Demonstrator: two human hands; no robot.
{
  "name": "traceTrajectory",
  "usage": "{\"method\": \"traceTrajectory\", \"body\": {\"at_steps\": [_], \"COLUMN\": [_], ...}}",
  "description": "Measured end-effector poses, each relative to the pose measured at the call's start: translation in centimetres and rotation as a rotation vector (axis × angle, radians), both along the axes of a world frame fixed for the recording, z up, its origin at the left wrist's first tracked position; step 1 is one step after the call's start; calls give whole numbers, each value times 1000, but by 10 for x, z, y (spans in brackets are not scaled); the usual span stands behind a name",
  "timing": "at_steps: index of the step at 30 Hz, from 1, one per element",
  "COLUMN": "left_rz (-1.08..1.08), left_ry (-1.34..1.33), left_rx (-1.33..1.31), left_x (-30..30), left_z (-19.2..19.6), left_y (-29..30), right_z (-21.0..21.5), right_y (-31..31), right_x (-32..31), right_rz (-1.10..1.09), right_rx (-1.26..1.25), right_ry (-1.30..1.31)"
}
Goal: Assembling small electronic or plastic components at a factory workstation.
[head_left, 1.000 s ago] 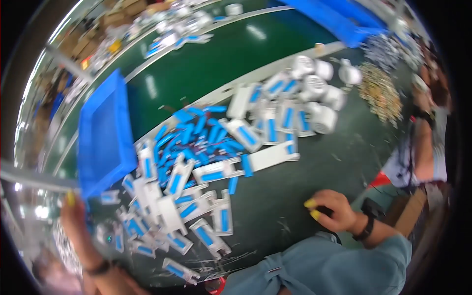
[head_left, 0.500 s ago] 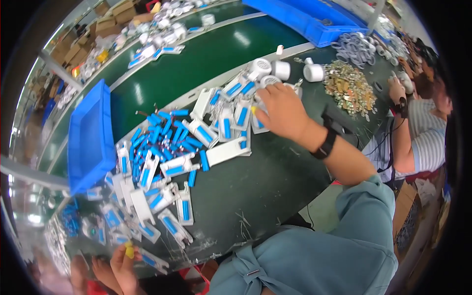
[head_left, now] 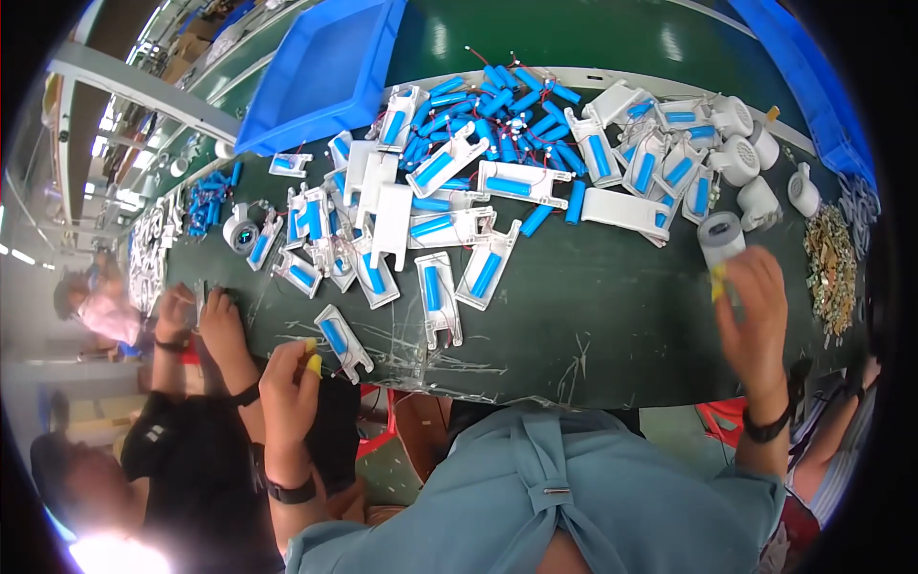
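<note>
The right hand (head_left: 755,311), fingers bent, is at the near end of a white cup (head_left: 722,247), which lies right of the battery pile (head_left: 488,126) and closer to the person. The fingers hide the contact, so I cannot tell whether they grasp the cup or only touch it. The left hand (head_left: 290,387) is left of the battery pile, on the person's side, its thumb and finger tips nearly together — nothing shows between them. Beside it, likewise left of the battery pile and nearer the person, lies a lone shell (head_left: 342,342).

For a good hold, the thumb and fingers should go well round the cup's sides rather than pinch its rim, with the grey ring face kept free of the fingertips. It would be wise to draw it straight toward the person, since its neighbours stand close and may roll.

Counts: six cups, all right of the battery pile, the one at the hand included; two blue trays (head_left: 251,134), one left and one right of it; two loose batteries (head_left: 576,203) just on its near side. Shells number roughly twenty or more — overlaps prevent an exact count — and the batteries within the pile are too tangled to number.
</note>
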State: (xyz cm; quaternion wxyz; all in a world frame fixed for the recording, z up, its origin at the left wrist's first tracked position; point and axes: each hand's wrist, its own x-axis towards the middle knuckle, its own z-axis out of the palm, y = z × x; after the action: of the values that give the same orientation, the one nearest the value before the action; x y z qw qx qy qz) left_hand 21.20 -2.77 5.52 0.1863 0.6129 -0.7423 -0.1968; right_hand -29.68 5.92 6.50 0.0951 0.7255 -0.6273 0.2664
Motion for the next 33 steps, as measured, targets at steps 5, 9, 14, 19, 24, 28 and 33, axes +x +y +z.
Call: {"method": "traceTrajectory", "body": {"at_steps": [5,9,14,19,24,28,33], "left_rz": [-425,-382,-327,-477,-681,-698,-701], "left_ry": [-378,-345,-189,21,70,141,342], "left_rx": [-123,6,202,211,248,370,601], "left_x": [-15,-21,-19,-57,-98,-121,-150], "left_z": [13,26,16,5,3,-9,-29], "left_y": [-9,-9,-4,-6,-5,-6,-4], "right_z": [0,-20,-45,-56,-62,-54,-54], "right_y": [50,71,85,98,97,95,86], "right_x": [23,36,49,54,60,61,60], "right_rz": [-76,-164,41,-197,-135,-181,33], "right_rx": [255,436,435,433,418,400,674], "right_ry": [-139,-789,-1478,-1900,-2285,-2386,-2430]}}
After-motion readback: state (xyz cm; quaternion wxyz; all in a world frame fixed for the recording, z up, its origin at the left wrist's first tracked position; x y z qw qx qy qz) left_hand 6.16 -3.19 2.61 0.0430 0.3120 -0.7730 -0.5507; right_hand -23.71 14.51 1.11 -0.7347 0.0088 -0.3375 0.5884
